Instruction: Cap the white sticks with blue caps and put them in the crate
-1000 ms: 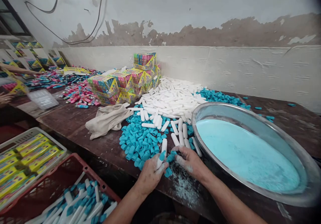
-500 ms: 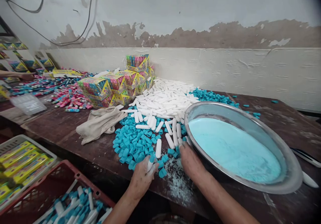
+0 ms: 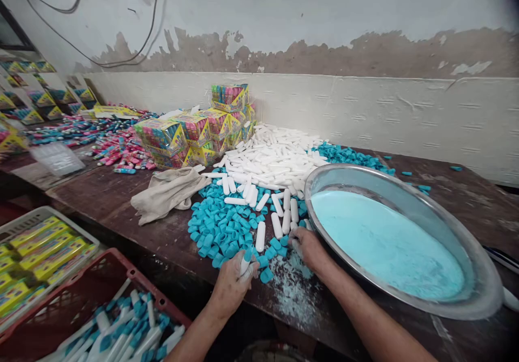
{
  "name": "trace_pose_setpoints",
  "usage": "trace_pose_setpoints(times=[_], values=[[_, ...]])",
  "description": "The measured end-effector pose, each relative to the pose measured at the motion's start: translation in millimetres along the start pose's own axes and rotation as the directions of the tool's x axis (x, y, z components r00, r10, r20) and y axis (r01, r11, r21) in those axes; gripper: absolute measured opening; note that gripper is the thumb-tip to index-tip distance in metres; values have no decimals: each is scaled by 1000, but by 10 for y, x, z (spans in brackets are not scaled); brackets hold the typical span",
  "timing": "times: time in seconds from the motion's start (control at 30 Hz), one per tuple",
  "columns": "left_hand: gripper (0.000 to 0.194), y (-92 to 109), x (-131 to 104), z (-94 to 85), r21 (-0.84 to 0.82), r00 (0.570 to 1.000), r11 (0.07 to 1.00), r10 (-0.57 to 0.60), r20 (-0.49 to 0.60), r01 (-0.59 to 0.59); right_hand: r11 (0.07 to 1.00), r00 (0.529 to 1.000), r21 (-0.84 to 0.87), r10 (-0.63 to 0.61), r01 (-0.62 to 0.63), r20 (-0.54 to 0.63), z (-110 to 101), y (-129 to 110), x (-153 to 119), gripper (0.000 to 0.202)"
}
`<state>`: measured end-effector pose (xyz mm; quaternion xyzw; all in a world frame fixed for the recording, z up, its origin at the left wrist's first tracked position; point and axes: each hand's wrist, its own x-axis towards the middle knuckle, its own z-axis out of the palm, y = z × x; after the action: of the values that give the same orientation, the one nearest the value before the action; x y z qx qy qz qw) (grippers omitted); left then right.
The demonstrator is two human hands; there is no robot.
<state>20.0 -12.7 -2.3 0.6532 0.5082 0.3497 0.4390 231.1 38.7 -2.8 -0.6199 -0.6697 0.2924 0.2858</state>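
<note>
My left hand (image 3: 233, 281) is closed around a white tube with a blue cap (image 3: 245, 259), its capped end pointing up and away from me. Curled fingers mark my right hand (image 3: 307, 247), close to the near rim of a metal basin (image 3: 409, 310); what they hold, if anything, is hidden. Between and beyond the hands lie loose blue caps (image 3: 227, 227), a heap of white tubes (image 3: 275, 154) and, nearer, a single white tube (image 3: 260, 236). Pale blue powder (image 3: 377, 243) fills the basin's bottom, and some is spilled on the table under my right hand.
A cloth (image 3: 168, 192) lies left of the caps. Behind it stand stacked display boxes (image 3: 198, 135) beside pink and blue marker-like sticks (image 3: 117, 151). At lower left, a red crate (image 3: 133, 275) holds capped tubes, and a pale basket (image 3: 87, 238) holds yellow boxes.
The view has turned slightly left. My right hand has drawn back a little from the caps and tubes, its fingers more curled. Another person's arm at far left has left the view.
</note>
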Motion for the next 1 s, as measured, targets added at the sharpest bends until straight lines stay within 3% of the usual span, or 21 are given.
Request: trace_pose_setpoints(times=[0.13, 0.23, 0.3, 0.43, 0.53, 0.6, 0.67, 0.77, 0.87, 1.0], values=[[22, -8, -11, -5, -17, 1000, 1000, 12, 9, -12, 974, 991, 208, 70, -93, 118, -3, -63, -82, 16], [22, 41, -9, -1, -54, 1000, 998, -11, 9, 11, 812, 960, 534, 107, -235, 260, -2, -160, -183, 22], [22, 81, -4, 14, -88, 1000, 996, -16, 17, 18, 687, 937, 658, 101, -309, 334, 4, -217, -238, 24], [21, 139, -4, 72, -126, 998, 992, 15, 68, -7, 550, 902, 739, 66, -390, 427, 49, -292, -315, 26], [19, 155, -6, 112, -93, 997, 995, 24, 69, -18, 568, 900, 730, 43, -379, 433, 111, -334, -367, 27], [21, 152, 9, 121, -34, 999, 999, 15, 32, -14, 639, 905, 683, 49, -353, 422, 149, -352, -386, 27], [25, 139, 42, 109, 28, 1000, 1000, 3, -14, -3, 771, 925, 570, 65, -284, 373, 170, -361, -364, 24], [26, 110, 106, 55, 76, 995, 996, -29, -100, 37, 982, 979, 182, 3, -41, 204, 155, -372, -206, 15], [27, 79, 136, -12, 106, 984, 992, -43, -171, 62, 956, 987, -257, -121, 145, 106, 128, -407, 91, 17], [25, 27, 94, -62, 117, 988, 993, -2, -154, 20, 888, 977, -407, -179, 212, 118, 211, -489, 516, 26]])
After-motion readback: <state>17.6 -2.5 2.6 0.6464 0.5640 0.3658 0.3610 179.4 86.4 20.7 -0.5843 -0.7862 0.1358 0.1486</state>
